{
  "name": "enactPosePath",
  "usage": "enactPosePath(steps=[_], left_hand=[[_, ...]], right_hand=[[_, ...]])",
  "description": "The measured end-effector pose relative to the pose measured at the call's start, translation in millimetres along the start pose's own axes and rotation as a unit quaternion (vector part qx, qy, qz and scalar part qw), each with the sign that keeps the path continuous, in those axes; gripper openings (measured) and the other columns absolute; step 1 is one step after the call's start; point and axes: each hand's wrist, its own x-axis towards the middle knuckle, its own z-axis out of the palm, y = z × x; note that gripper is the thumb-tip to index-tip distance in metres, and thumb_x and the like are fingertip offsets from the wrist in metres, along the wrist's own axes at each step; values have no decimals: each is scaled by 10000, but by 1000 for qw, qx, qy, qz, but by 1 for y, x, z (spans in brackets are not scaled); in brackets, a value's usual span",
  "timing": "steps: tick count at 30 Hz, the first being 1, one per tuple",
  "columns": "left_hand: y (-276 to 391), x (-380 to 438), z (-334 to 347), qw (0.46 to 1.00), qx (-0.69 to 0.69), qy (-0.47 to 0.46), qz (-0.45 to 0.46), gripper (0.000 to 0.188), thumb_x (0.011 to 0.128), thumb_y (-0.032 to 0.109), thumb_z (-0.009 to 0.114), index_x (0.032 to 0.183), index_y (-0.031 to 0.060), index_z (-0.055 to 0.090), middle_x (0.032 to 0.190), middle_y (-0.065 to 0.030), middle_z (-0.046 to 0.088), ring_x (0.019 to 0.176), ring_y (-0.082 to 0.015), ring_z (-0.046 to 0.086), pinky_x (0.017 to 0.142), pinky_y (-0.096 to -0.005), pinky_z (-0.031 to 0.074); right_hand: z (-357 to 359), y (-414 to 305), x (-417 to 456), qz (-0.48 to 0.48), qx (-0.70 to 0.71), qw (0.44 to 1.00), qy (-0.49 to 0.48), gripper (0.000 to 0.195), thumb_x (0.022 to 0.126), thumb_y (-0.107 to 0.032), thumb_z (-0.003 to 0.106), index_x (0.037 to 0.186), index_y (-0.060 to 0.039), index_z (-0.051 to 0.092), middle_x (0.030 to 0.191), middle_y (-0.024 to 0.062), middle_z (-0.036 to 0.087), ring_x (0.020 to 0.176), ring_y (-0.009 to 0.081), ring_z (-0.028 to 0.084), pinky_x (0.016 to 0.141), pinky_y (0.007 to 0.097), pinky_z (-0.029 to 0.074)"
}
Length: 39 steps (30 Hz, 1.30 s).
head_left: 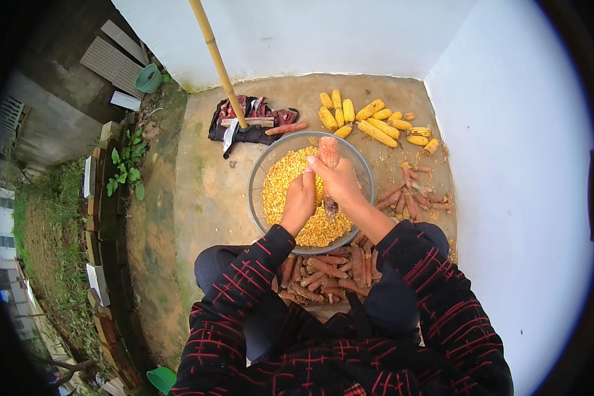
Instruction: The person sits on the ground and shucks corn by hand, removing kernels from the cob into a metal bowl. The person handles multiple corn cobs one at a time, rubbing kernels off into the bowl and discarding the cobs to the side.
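A round metal mesh basket (369,171) holds a heap of loose yellow corn kernels (282,180). Above it, my right hand (342,180) grips a bare reddish corn cob (328,148), whose dark end shows below the hand. My left hand (299,200) is closed around a yellow ear of corn (319,190), mostly hidden between the hands and pressed close to the cob. The thumbs lie near each other. Several whole yellow ears (376,129) lie on the ground beyond the basket. Many stripped cobs (326,270) are piled between my legs.
More stripped cobs (411,198) lie right of the basket, near a white wall (515,173). A bamboo pole (218,62) stands by a dark red and black cloth (282,117), with one cob (287,128) at its edge. A brick border (93,213) runs along the left.
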Motion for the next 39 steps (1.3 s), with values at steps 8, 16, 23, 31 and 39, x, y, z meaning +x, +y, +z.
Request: enactPosePath(steps=[8,16,23,31,39], left_hand=[[12,1,-6,995,103,9,8,570,1002,365,323,930,-127,602,799,-355,580,788,-492,573,721,-505,437],[17,8,-18,975,-151,-44,-154,540,975,452,390,984,-74,512,824,-287,600,687,-439,597,675,-488,458],[2,-1,4,983,97,83,128,376,977,365,472,922,-2,413,735,-300,554,634,-476,542,556,-522,391],[2,4,-6,991,45,76,104,392,1007,346,387,887,-23,440,770,-303,541,734,-476,521,663,-506,395],[23,2,-15,974,-173,-23,-144,443,989,393,421,921,-41,478,814,-268,568,748,-406,556,703,-447,437]], right_hand=[[-8,13,13,-25,-60,997,-40,248,842,-237,697,848,0,625,749,11,607,690,88,543,637,273,445],[-10,0,21,64,145,987,-40,287,895,-296,658,1008,-34,621,882,13,607,785,107,575,706,274,462],[0,-8,6,165,132,977,-16,339,889,-341,660,1021,-33,616,915,27,607,828,108,579,701,280,458],[-4,0,11,-25,-107,994,3,324,858,-341,681,806,-22,649,714,13,604,643,94,533,578,295,421],[-5,-22,12,135,207,968,-52,361,879,-397,657,891,-37,639,805,6,603,732,97,549,640,282,430]])
